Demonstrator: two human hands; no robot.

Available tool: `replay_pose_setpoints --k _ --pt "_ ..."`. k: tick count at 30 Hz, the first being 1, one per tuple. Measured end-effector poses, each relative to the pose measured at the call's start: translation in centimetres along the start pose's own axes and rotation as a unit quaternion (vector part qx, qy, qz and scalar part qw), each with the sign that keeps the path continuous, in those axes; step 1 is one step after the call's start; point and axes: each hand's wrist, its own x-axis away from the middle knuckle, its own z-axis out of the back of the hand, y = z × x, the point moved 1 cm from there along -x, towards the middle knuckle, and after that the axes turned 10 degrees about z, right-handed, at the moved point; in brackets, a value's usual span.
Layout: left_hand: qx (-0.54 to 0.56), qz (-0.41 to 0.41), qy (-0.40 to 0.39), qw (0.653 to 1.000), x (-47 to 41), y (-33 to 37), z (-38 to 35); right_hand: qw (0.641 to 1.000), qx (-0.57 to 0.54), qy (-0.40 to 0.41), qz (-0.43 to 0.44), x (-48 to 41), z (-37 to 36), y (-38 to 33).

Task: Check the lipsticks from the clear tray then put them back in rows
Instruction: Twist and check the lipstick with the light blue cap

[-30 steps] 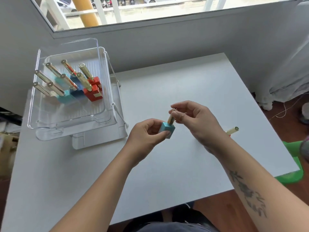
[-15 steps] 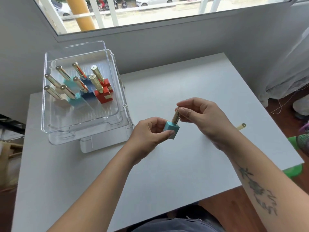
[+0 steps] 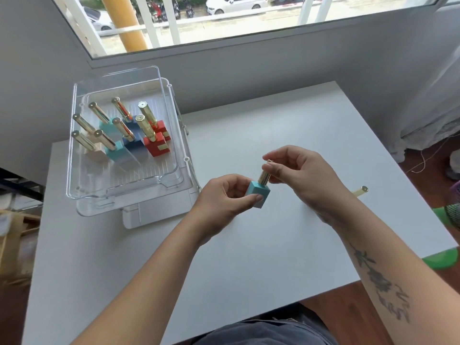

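I hold a teal lipstick (image 3: pixel 258 194) above the middle of the white table (image 3: pixel 249 257). My left hand (image 3: pixel 224 200) grips its square teal base. My right hand (image 3: pixel 302 175) pinches the gold tube (image 3: pixel 263 176) that sticks up from the base. At the back left stands the clear tray (image 3: pixel 124 192). Several lipsticks stand in it in two rows, with gold caps and cream, teal (image 3: pixel 117 151), blue (image 3: pixel 133 143) and red (image 3: pixel 156 146) bases. A gold cap (image 3: pixel 361 191) lies on the table behind my right wrist, partly hidden.
The tray sits on a clear lid or stand (image 3: pixel 154 215) that juts out toward me. A grey wall and a window (image 3: pixel 249 21) run behind the table. A green object (image 3: pixel 440 260) lies on the floor off the table's right edge.
The camera has shifted, so the tray sits further right in the frame. Both hands keep their hold on the teal lipstick; my right fingers have slid slightly higher on the gold tube.
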Motion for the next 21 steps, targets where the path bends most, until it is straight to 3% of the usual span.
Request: replay_pose_setpoints --k 4,9,16,21 --pt "0.002 0.004 0.008 1.000 -0.1 0.3 -0.7 1.000 0.000 0.008 -0.014 -0.2 0.7 0.2" --pt "0.011 0.013 0.019 1.000 -0.2 0.9 -1.9 0.997 -0.033 -0.070 -0.014 -0.3 2.5 -0.3" --pt "0.018 0.010 0.036 0.999 -0.3 1.7 -4.6 0.999 -0.002 -0.031 -0.016 -0.9 4.8 -0.5" --pt "0.024 0.012 0.052 0.998 -0.5 2.1 -6.0 0.994 -0.038 -0.104 -0.018 -1.2 6.8 -0.4"
